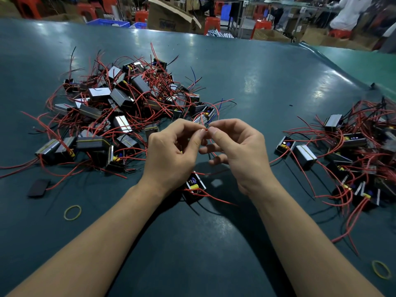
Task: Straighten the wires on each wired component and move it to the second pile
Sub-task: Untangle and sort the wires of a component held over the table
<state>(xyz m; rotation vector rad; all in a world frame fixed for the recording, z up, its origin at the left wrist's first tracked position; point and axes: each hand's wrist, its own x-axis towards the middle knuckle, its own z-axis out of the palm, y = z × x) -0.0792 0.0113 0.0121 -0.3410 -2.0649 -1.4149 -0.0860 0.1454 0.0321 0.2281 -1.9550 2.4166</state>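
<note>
A big tangled pile of small boxed components with red wires (pixel 120 108) lies at the left of the green table. A second pile (pixel 351 151) lies at the right. Between my wrists one component (pixel 195 185) rests on the table, open side up, its red wires running up into my hands. My left hand (pixel 171 151) and my right hand (pixel 237 151) meet above it, thumbs and forefingers pinching the same red wire (pixel 206 129) at its tip. Most of that wire is hidden behind my fingers.
Two yellow rubber bands lie on the table (pixel 235 82), one at front left (pixel 72 212) and one at front right (pixel 381 272). A flat dark pad (pixel 38 187) sits left of my left arm. Cardboard boxes, red stools and blue crates stand beyond the far edge.
</note>
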